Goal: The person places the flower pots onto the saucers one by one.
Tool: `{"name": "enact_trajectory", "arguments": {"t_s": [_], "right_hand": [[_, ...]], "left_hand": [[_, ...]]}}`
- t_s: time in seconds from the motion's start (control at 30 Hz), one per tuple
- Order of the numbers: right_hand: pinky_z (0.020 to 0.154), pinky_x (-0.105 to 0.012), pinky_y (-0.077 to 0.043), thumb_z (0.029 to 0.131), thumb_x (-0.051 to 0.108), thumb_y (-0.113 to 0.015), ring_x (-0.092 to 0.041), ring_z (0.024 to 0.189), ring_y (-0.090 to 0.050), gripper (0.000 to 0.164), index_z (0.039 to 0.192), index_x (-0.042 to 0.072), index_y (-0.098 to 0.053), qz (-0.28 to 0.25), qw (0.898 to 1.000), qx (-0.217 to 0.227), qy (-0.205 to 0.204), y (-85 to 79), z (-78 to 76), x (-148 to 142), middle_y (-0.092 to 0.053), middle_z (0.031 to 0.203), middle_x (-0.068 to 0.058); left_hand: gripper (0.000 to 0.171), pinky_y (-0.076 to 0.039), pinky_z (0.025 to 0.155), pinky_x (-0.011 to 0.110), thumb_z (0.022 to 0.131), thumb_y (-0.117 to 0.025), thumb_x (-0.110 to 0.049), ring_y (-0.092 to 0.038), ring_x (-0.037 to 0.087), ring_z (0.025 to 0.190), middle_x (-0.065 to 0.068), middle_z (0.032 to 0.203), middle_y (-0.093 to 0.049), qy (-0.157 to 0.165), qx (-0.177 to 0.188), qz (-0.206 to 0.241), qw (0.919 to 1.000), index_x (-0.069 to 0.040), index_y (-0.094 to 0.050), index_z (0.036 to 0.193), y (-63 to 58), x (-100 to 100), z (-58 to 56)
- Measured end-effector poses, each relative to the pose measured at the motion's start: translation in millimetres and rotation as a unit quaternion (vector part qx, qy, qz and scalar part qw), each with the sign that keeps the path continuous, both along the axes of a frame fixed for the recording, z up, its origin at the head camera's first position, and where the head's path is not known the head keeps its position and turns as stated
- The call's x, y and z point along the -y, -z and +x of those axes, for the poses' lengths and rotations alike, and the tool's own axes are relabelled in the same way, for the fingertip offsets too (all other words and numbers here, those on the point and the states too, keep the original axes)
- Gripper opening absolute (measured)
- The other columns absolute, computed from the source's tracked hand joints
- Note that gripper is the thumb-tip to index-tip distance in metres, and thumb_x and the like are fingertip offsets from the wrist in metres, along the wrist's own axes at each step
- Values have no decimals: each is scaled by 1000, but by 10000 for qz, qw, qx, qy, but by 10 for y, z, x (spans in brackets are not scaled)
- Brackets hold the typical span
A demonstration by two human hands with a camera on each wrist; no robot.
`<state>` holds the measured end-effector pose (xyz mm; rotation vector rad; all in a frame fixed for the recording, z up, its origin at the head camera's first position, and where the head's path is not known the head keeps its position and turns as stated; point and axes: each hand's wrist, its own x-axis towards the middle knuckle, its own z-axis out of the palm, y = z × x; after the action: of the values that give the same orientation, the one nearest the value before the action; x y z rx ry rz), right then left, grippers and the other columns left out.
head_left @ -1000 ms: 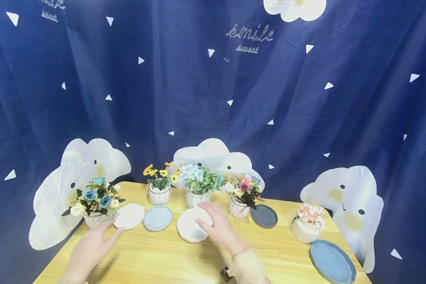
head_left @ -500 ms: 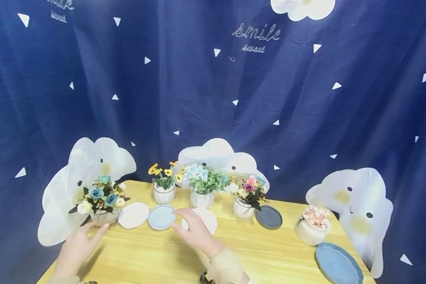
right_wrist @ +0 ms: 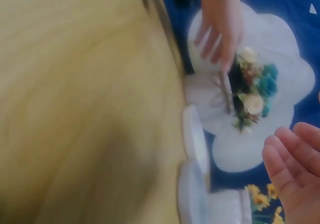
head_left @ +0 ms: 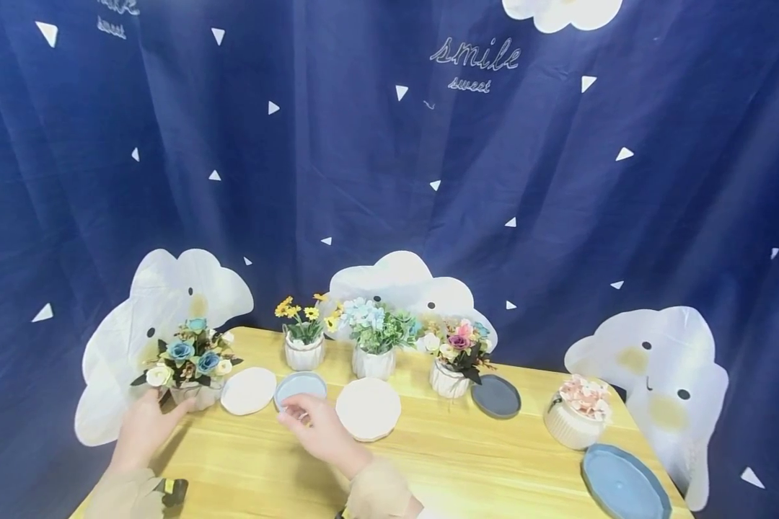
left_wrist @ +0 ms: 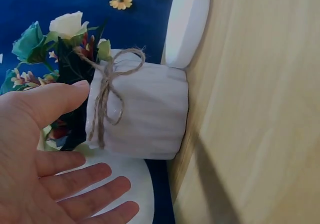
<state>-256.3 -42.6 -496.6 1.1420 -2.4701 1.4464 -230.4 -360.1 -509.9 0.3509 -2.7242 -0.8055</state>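
Beside a white ribbed pot (left_wrist: 150, 109) tied with a twine bow (left_wrist: 106, 82), my left hand (head_left: 144, 427) is spread, thumb (left_wrist: 75, 95) close to the rim and fingers apart below it. Blue and cream artificial roses (head_left: 191, 357) fill this pot at the left end of the table. My right hand (head_left: 324, 432) hovers in front of a light blue plate (head_left: 301, 384) and partly covers it in the head view. Its fingers (right_wrist: 285, 161) are loosely bent and hold nothing. White plates (head_left: 248, 391) (head_left: 368, 409) lie on either side of the blue one.
Along the back of the wooden table (head_left: 253, 476) stand pots of yellow flowers (head_left: 304, 353), pale blue flowers (head_left: 373, 360) and mixed roses (head_left: 450, 378). To the right are a dark plate (head_left: 496, 396), a pink-flowered pot (head_left: 574, 425) and a large blue plate (head_left: 625, 481).
My left hand has moved up to the rose pot's side. My right hand has swept left from the middle white plate to the light blue plate. The view has shifted slightly.
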Motion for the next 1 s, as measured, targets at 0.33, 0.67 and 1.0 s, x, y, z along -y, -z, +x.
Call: {"name": "enact_trajectory", "arguments": {"t_s": [0.33,0.67,1.0], "right_hand": [[64,-13,-52,98,28,-56,-3,70,-63,27,107,4,-66,-336,9873,1553,-84,143,74,342,-72,88,-12],[55,-27,-58,95,23,-58,-9,56,-59,27,99,-3,-66,-1165,9345,3351,299,384,101,703,-70,81,-22],[44,-17,-48,95,20,-58,-9,48,-51,26,89,-5,-65,-1653,9164,3588,649,641,61,902,-65,66,-15]], "left_hand": [[84,-45,90,68,86,-70,-40,-51,63,107,50,114,-50,-184,-185,432,9987,18,-34,135,104,-1,-139],[80,-33,109,64,82,-75,-26,-44,57,123,44,130,-46,-220,-352,1394,9894,13,-34,139,171,-67,-320],[78,-33,111,61,82,-73,-26,-43,57,123,45,131,-44,-585,-126,1556,9860,14,-36,138,202,-94,-427]]}}
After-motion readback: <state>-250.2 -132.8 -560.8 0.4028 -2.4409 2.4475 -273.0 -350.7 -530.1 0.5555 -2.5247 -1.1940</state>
